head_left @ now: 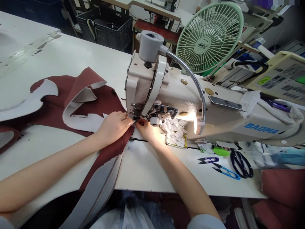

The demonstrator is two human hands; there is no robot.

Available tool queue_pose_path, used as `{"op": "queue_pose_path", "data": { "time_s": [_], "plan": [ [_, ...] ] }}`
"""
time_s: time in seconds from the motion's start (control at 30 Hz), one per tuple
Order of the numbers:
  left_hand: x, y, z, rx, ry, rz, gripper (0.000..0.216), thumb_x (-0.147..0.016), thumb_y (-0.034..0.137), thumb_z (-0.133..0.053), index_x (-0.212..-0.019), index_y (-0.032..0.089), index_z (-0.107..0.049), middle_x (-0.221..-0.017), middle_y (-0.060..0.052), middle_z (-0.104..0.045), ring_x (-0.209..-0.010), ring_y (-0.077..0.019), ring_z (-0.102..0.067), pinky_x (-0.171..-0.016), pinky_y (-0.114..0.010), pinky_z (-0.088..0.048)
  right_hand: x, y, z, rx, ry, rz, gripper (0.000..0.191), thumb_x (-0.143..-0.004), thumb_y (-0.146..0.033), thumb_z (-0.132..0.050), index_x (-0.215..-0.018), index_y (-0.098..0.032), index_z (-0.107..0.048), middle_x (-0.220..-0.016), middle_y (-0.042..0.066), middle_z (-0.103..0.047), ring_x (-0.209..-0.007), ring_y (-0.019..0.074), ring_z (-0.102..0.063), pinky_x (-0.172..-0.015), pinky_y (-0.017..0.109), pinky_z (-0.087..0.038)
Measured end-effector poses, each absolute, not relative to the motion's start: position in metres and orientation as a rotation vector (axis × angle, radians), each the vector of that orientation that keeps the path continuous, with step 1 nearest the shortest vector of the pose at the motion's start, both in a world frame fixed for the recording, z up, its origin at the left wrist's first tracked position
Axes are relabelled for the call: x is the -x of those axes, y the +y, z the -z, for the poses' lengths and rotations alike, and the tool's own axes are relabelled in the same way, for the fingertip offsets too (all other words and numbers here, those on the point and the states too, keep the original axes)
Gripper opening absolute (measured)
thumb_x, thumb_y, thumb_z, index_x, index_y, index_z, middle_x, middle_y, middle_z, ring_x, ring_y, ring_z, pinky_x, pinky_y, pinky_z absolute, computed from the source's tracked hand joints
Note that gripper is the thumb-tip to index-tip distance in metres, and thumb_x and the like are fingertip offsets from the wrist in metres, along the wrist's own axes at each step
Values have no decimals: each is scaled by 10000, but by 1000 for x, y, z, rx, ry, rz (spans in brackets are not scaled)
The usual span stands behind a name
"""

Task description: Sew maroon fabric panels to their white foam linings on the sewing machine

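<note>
A dark red fabric (pixel 58 108) with white backing lies spread over the white table (pixel 147 168) and runs under the head of a white sewing machine (pixel 190 101). My left hand (pixel 113 127) lies on the red fabric just left of the needle, its fingers together and pressing the cloth down. My right hand (pixel 145 128) is at the presser foot, its fingertips pinched on the fabric edge beside the needle. The fingertips of both hands almost touch. A lamp on a flexible neck (pixel 199 125) lights the spot.
A small tray of white labels (pixel 177 138) sits under the machine arm. Blue thread snips (pixel 225 170), a second pair of snips (pixel 208 160) and black scissors (pixel 241 162) lie to the right. A green fan (pixel 209 36) stands behind the machine. More red cloth (pixel 283 184) is at far right.
</note>
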State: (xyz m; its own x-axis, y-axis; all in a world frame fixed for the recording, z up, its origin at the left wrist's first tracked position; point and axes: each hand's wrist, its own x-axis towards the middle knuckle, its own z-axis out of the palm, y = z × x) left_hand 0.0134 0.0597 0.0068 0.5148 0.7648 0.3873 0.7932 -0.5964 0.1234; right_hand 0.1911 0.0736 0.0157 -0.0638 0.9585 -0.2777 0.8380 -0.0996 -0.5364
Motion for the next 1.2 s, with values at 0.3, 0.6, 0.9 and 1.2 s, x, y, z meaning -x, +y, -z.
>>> {"op": "queue_pose_path", "data": {
  "time_s": [0.3,0.6,0.9,1.2],
  "plan": [
    [-13,58,0,2593,-1308,711,263,-994,201,-480,-831,172,-684,-790,-60,-631,-737,-190,-568,-670,-325,-405,-190,70,-12,1994,-1924,-887,221,-915,-383,-543,-944,-249,-715,-904,44,-720,-962,263,-641,-843,327,-481],
    [-15,48,-2,2662,-1260,652,263,-998,161,-440,-920,155,-692,-832,-71,-645,-762,-202,-582,-699,-341,-457,-186,67,-3,2012,-1918,-786,258,-919,-364,-501,-938,-243,-728,-807,38,-704,-849,227,-638,-758,295,-465],
    [-16,46,-3,2796,-1415,791,300,-1017,198,-386,-991,171,-684,-970,-90,-658,-887,-213,-630,-814,-366,-512,-185,65,-5,2025,-1919,-745,254,-918,-346,-509,-980,-241,-732,-823,37,-713,-816,221,-642,-727,290,-455],
    [-15,45,3,2909,-1507,687,289,-986,201,-398,-969,190,-686,-963,-73,-644,-909,-202,-609,-826,-334,-511,-186,65,-1,1977,-2048,-633,284,-977,-378,-470,-1005,-243,-719,-887,36,-728,-797,213,-658,-670,283,-440]
  ]
}}
